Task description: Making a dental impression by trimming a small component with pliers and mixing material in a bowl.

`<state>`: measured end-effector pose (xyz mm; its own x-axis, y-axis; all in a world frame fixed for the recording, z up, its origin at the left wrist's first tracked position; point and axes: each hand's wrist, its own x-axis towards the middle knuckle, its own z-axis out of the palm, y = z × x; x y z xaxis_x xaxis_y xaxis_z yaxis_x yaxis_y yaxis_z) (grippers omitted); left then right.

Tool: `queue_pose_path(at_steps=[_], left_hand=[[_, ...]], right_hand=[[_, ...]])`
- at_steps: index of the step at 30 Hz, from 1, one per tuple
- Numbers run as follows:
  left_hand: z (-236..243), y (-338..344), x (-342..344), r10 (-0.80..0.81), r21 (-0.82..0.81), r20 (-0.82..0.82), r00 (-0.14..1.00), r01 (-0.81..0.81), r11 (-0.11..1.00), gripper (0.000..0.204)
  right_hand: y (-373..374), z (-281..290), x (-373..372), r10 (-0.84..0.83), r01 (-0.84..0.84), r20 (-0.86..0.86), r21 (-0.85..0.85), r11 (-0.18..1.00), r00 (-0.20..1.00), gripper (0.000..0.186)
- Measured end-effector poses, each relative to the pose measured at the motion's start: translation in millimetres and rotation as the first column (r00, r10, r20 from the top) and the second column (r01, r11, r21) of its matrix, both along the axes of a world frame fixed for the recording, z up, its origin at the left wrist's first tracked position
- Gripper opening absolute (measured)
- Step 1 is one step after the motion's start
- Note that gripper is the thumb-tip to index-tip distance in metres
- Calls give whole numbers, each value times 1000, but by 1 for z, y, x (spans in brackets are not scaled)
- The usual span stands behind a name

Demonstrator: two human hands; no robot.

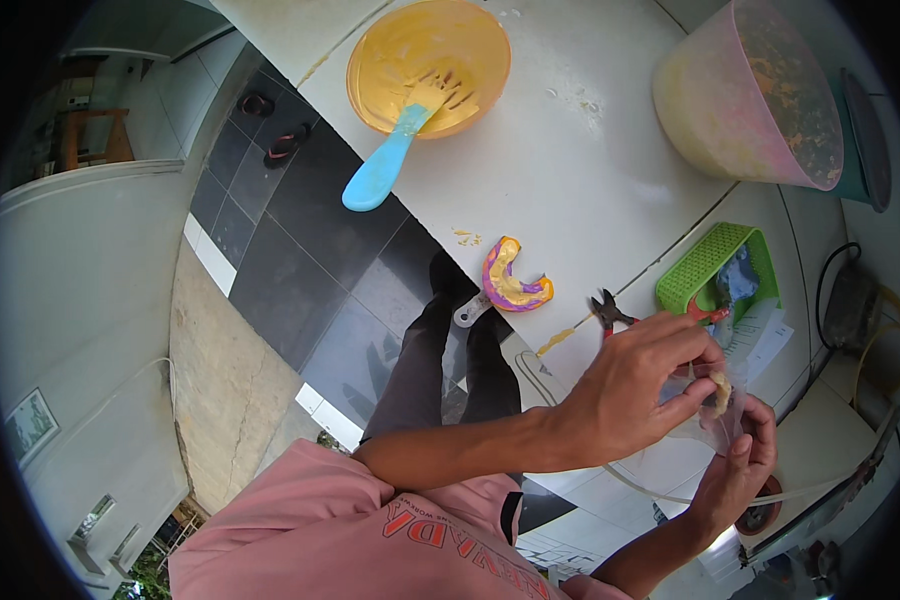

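My right hand [735, 470] pinches the lower edge of a small clear bag [715, 415], holding it open. My left hand [635, 385] is closed on a pale yellow cast [718, 392], fingertips at the bag's mouth. Best to keep the mouth wide and ease the piece in gently, I'd say. Just beyond my knuckles lie red-handled cutters [610, 312], and a filled impression tray [510, 280]. Farthest, the orange mixing bowl [428, 65] with its blue spatula [385, 165].

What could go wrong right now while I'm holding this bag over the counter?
The yellowish piece pinched by the left hand sits at the mouth of the clear bag held by the right hand; it may slip out. The dental tray overhangs the counter edge and could drop if nudged.
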<state>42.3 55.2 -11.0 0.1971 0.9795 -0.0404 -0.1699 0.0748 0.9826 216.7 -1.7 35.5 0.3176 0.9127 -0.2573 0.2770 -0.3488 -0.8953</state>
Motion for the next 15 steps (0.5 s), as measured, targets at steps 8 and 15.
queue_pose_path(at_steps=[8,15], left_hand=[[-4,-33,-29,-71,-244,77,994,88,966,16],[-19,-55,-53,-28,-416,199,980,110,903,16]], right_hand=[[-14,-5,-38,-81,75,-53,-100,992,995,45],[-21,-18,-71,-41,36,-38,-132,991,998,24]])
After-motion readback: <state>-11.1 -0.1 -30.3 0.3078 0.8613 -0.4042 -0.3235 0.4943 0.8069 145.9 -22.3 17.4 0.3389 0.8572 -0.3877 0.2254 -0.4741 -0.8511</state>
